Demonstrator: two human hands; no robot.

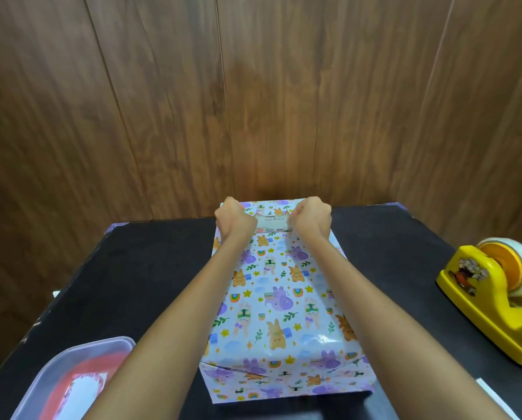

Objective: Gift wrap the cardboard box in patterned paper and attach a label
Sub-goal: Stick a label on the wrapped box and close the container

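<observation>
The box [279, 301] stands on the black table, fully covered in pale paper printed with bunnies, elephants and rainbows. A small white label [274, 223] reading "Best Wishes" lies on the far end of its top. My left hand [234, 221] sits at the label's left edge and my right hand [311, 216] at its right edge. Both hands are curled with the knuckles up, and their fingertips are hidden against the label and paper, so whether they pinch or press it does not show.
A yellow tape dispenser [495, 298] with a roll of clear tape stands at the right. A clear plastic tub [72, 377] with red and white contents sits at the front left. A wooden panel wall rises just behind the table's far edge [162, 221].
</observation>
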